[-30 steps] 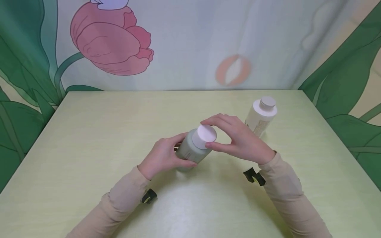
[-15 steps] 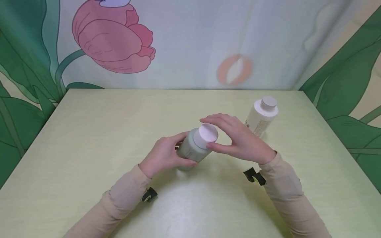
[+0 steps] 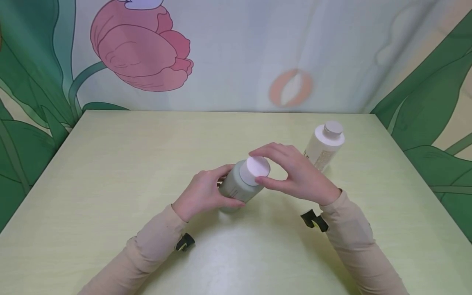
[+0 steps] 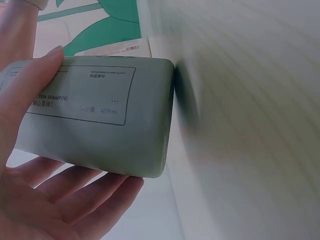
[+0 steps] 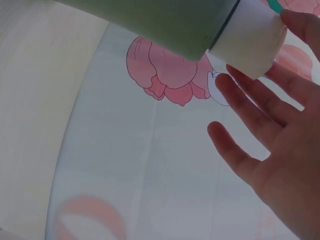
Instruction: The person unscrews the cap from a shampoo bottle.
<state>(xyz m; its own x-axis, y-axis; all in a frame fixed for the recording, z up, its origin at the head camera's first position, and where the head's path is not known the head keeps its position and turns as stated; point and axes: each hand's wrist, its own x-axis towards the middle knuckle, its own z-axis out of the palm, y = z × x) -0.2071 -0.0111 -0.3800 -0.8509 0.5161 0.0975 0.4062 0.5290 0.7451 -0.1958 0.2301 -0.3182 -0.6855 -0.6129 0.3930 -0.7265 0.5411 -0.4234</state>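
A grey-green shampoo bottle (image 3: 239, 184) with a white cap (image 3: 258, 169) is tilted over the middle of the table, cap toward the upper right. My left hand (image 3: 204, 190) grips its body, thumb along the near side and fingers behind. In the left wrist view the printed label (image 4: 85, 95) and the bottle's base show, the base close to the tabletop. My right hand (image 3: 295, 174) holds the cap's rim between thumb and fingers. In the right wrist view the lower fingers (image 5: 237, 150) of that hand are spread away from the cap.
A second bottle, white with a white cap (image 3: 324, 143), stands upright on the table behind my right hand. The pale table (image 3: 147, 139) ends at a printed curtain (image 3: 228, 57) at the back. A black strap piece (image 3: 314, 220) hangs at my right wrist.
Half a second ago the right fingers were lifted slightly off the cap's far rim; now they are against it again. The bottle and left hand have stayed nearly still.
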